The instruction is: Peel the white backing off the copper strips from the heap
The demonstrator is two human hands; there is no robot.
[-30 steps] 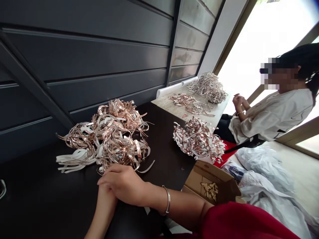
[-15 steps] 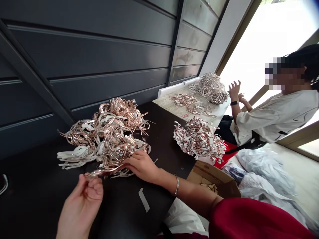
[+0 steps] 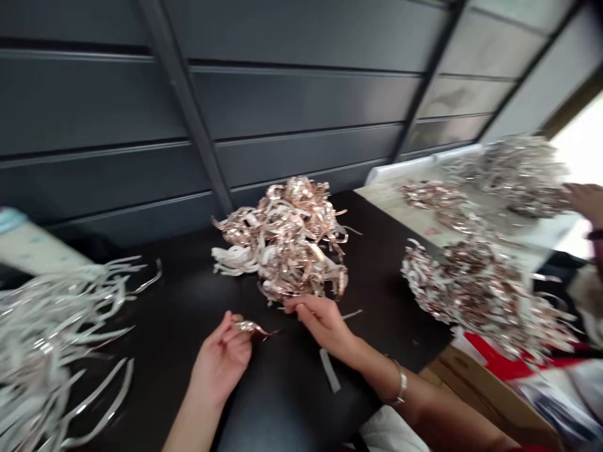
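Over the dark table, my left hand (image 3: 225, 361) pinches a short bundle of shiny rose-gold strips (image 3: 247, 326), its loose end pointing right. My right hand (image 3: 327, 323) is closed at the near edge of a heap of rose-gold and white strips (image 3: 301, 251). Thumb and fingers there are pressed together; whether a strip is between them is too blurred to tell. A gap separates the two hands. Below the right hand lies a single pale flat strip (image 3: 330, 370).
A large pile of white strips (image 3: 42, 345) covers the table's left side. On the right sits a curly strip pile (image 3: 485, 282), with a cardboard box (image 3: 494, 389) below it. A co-worker's hand (image 3: 586, 201) touches a silvery heap (image 3: 518, 169) on the pale table.
The view has swung left, bringing the white strip pile into sight. My hands have come apart; the strips that stretched between them now hang from my left hand only.
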